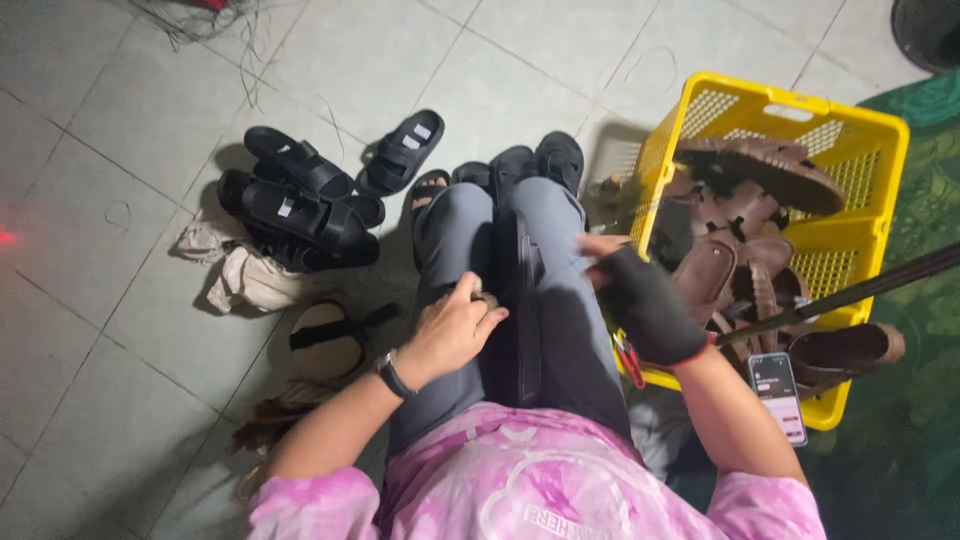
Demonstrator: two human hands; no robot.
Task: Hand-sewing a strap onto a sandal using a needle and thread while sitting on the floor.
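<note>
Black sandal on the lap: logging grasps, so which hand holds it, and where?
The left hand presses the black sandal at its left edge; the gloved right hand looks blurred.

Pale tiled floor (560, 60), green rug (920, 200) at right.

Sandals (735, 250) in basket (868, 150), right

Yellow basket (868, 140) holding brown sandals (760, 175), right. Black sandals (305, 205) piled on tiled floor (90, 330), left. Beige cloth (250, 280) beside them. Phone (779, 396) near basket.
</note>
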